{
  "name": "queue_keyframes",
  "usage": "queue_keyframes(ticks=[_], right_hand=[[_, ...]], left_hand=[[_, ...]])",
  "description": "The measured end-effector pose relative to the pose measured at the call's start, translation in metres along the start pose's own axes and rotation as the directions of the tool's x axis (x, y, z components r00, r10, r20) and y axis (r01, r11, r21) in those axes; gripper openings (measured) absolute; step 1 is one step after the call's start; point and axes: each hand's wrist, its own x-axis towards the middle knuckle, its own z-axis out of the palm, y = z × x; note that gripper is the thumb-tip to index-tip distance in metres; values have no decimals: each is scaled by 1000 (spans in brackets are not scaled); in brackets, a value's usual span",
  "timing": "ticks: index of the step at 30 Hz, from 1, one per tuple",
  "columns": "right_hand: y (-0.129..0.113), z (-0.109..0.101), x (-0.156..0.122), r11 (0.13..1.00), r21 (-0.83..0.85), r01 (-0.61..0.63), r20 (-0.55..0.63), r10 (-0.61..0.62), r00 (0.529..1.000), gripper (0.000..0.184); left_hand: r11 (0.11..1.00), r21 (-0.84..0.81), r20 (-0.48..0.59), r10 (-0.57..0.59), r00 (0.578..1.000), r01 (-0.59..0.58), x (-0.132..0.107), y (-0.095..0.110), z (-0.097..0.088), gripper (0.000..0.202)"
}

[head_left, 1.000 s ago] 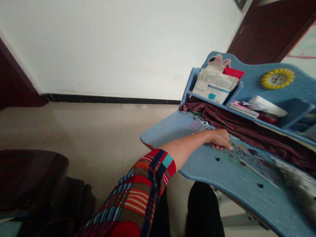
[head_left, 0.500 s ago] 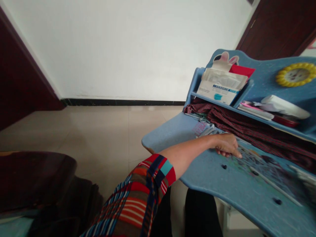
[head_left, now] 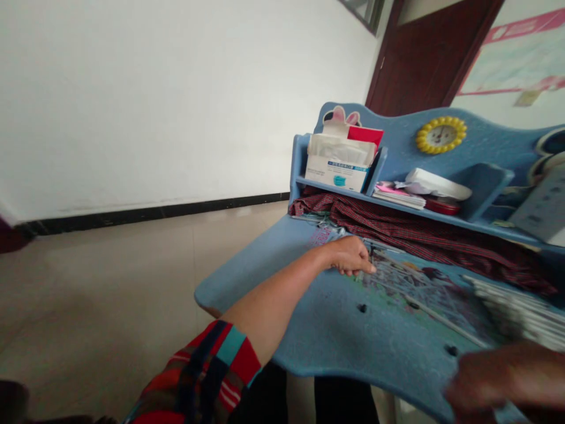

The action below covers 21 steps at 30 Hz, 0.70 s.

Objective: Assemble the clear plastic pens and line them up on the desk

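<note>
My left hand reaches over the blue desk with its fingers curled closed. What they hold, if anything, is hidden. Beside its fingertips lies a loose spread of thin, pale sticks or strips, some of them clear. More thin pieces show just behind the wrist. At the lower right, my right hand is smeared by motion over the desk's front edge, and its fingers cannot be made out. Above it sits a stack of whitish sticks, partly blurred.
A dark red checked cloth lies along the back, under a shelf with a face-mask box, papers and a white container. A yellow clock is on the backboard. Black knobs stick up from the desktop.
The view has swung right, bringing more of the desk and the stick stack into sight. My right hand has come in at the lower right. My left hand stays in about the same place on the desk.
</note>
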Motion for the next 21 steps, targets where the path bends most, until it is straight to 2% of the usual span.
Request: queue_keyframes(ticks=[1, 3, 6, 8, 11, 13, 15, 17, 19, 21], right_hand=[[-17, -4, 18, 1000, 5, -5, -18, 5, 1000, 22], [-49, -10, 55, 981, 21, -192, -10, 192, 981, 24], [-71, -13, 96, 966, -3, -259, -69, 258, 964, 28], [-64, -16, 108, 951, -84, -297, -84, 290, 953, 29], [-42, -28, 114, 898, -273, -346, -133, 321, 938, 30], [-29, -40, 117, 793, -464, -396, -211, 335, 918, 28], [-23, -50, 123, 621, -651, -438, -285, 335, 898, 25], [-22, -57, 128, 491, -742, -456, -308, 354, 883, 26], [-24, -59, 131, 431, -780, -454, -295, 387, 874, 29], [-27, -58, 129, 416, -799, -435, -255, 421, 870, 28]], left_hand=[[1000, 5, -19, -5, 1000, 6, 0, -1, -3, 24], [999, 19, -62, -29, 998, 30, 0, -4, -9, 24], [997, 48, -113, -57, 992, 63, 1, -10, -15, 23], [994, 89, -141, -52, 989, 64, 2, -13, -16, 21], [982, 182, -146, -21, 989, 48, 6, -15, -14, 21], [970, 242, -130, -7, 991, 38, 8, -14, -11, 20], [957, 287, -134, 3, 991, 35, 8, -12, -9, 18], [950, 311, -151, 10, 989, 38, 9, -9, -8, 18], [948, 318, -153, 24, 988, 27, 8, -7, -7, 19], [948, 319, -142, 37, 989, 11, 8, -5, -7, 20]])
